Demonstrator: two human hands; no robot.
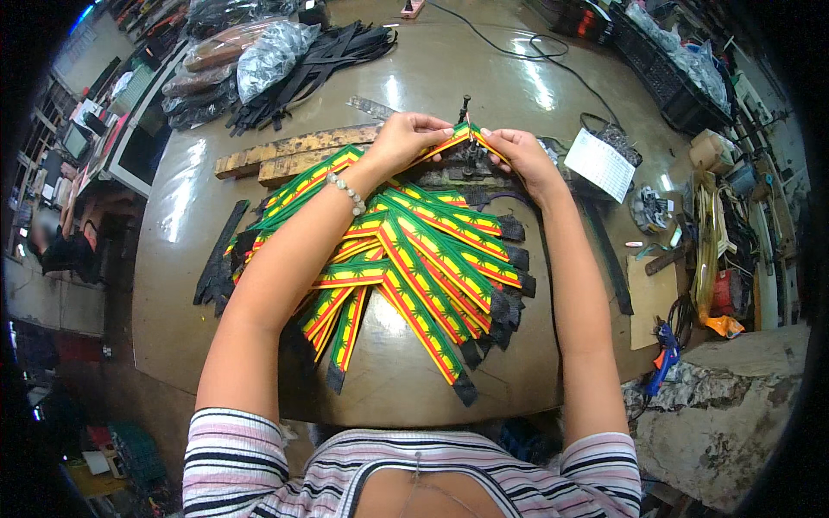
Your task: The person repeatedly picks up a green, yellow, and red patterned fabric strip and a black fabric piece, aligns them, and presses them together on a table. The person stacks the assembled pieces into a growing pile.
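A green, yellow and red patterned strap (439, 148) is bent into a peak in front of me. My left hand (404, 142) pinches one side of it, with a beaded bracelet on the wrist. On the other side, my right hand (523, 157) grips the strap between thumb and finger. The peak lies against a small dark metal fixture (471, 157) with an upright black post (465, 107); how they touch is hidden. Under and beside my left forearm spreads a pile of matching bent straps (432, 250), many with black ends.
Yellow-brown wooden bars (302, 155) lie left of the fixture. Black straps (315, 69) and plastic-wrapped bundles (220, 60) sit at the far left. A white paper sheet (602, 164) is on the right, with a blue glue gun (663, 358) nearer me. A black cable (570, 69) crosses the far table.
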